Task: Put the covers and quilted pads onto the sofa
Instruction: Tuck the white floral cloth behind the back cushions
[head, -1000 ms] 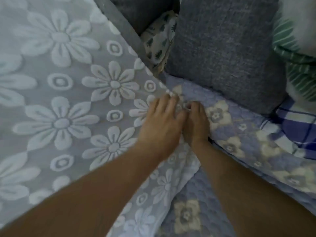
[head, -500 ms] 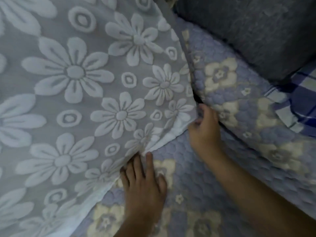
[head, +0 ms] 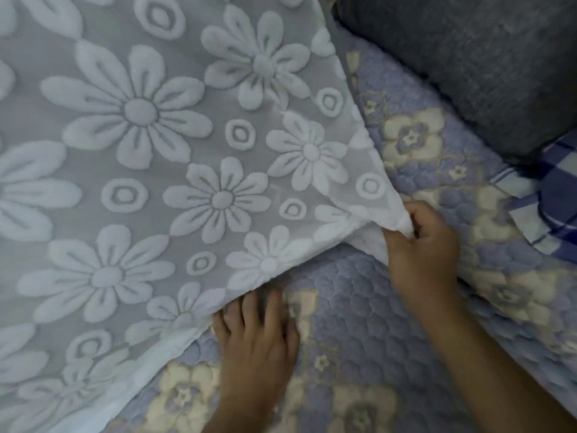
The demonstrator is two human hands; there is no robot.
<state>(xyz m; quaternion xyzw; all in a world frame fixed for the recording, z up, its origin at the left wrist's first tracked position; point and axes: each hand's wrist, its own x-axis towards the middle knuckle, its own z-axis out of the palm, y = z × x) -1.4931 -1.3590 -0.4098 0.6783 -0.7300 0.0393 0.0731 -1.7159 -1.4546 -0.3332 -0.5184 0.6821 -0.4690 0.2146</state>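
Sofa seat's quilted pad (head: 359,310) sits under your flat, spread left hand (head: 256,342); right hand (head: 421,254) pinches the floral cover (head: 156,182) corner at 3 o'clock—yank and the pad could bunch.

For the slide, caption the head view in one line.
Right hand pinches the white floral cover corner; left hand lies flat on the quilted pad.

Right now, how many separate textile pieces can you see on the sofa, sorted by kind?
Flower-embossed white cover, its corner pinched by the right hand: 1
Quilted lilac floral pad, under the flat left hand: 1
Grey cushion: 1
Blue-and-white checked cloth: 1
Total: 4
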